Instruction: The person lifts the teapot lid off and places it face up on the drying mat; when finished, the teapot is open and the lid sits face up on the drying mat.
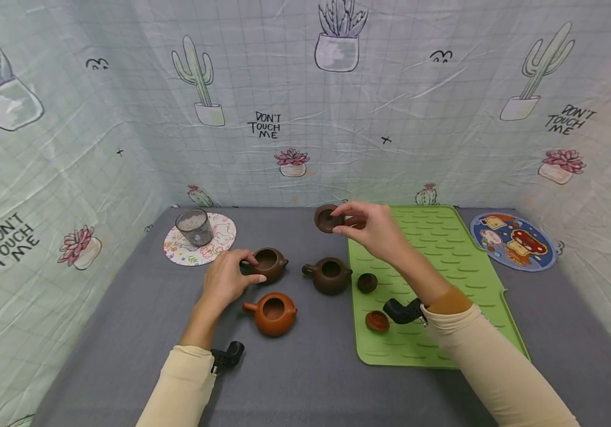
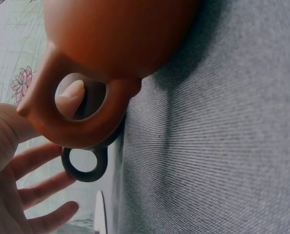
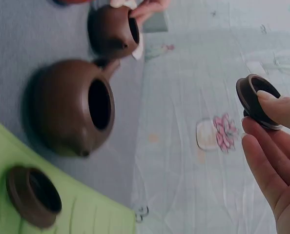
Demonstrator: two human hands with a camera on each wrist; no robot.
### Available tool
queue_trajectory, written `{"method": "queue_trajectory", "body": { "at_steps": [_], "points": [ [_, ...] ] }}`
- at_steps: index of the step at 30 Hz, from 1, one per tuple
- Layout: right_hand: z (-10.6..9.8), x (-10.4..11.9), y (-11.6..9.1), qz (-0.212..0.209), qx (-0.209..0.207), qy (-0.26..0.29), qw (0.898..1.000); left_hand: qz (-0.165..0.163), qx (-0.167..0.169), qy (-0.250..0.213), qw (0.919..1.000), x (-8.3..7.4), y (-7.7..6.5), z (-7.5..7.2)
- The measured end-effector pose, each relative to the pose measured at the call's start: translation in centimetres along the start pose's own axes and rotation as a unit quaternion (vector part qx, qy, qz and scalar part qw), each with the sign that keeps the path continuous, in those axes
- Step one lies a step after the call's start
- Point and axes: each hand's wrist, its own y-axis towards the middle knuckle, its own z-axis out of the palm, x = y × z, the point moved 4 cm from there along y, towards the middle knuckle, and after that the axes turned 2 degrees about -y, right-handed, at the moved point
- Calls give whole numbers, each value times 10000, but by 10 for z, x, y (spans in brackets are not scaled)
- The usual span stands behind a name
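Between thumb and fingers, my right hand (image 1: 374,230) pinches a dark brown teapot lid (image 1: 325,219), raised with its hollow underside showing. In the right wrist view the thumb presses inside the rim of that lid (image 3: 251,97). My left hand (image 1: 225,277) holds a small lidless brown teapot (image 1: 270,266) around its body, thumb and index finger on opposite sides. An orange lidless teapot (image 1: 275,314) stands nearer to me and covers part of that grip in the left wrist view. To the right stands another brown lidless teapot (image 1: 330,276), its handle pointing left.
A green mat (image 1: 444,267) covers the right side of the table, bearing a small brown lid (image 1: 366,283) and an orange lid (image 1: 377,321). A glass (image 1: 195,228) stands on a floral coaster (image 1: 222,230) at back left. A blue patterned coaster (image 1: 514,242) lies at far right.
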Motion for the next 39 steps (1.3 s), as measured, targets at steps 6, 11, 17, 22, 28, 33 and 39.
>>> {"method": "queue_trajectory", "body": {
  "at_steps": [6, 11, 17, 22, 28, 33, 39],
  "points": [
    [-19, -13, -7, 164, -134, -213, 9996, 74, -29, -21, 10000, 0, 2, 1],
    [-24, -21, -15, 260, -138, -319, 9991, 112, -62, -32, 9999, 2, 1, 1],
    [-25, -34, -23, 369, -56, -436, 9984, 69, 16, -10, 10000, 1, 1, 1],
    [-26, -49, -31, 512, 9, -608, 9968, 37, 55, -9, 10000, 2, 1, 0],
    [-27, -62, -38, 456, -12, -776, 9959, 23, 61, 0, 10000, 4, 2, 1],
    [-19, -75, -43, 540, 95, -839, 9950, 14, 35, 14, 10000, 4, 3, 1],
    [-7, -92, -50, 669, 290, -786, 9942, 27, 67, 3, 10000, 3, 3, 1]
  ]
}}
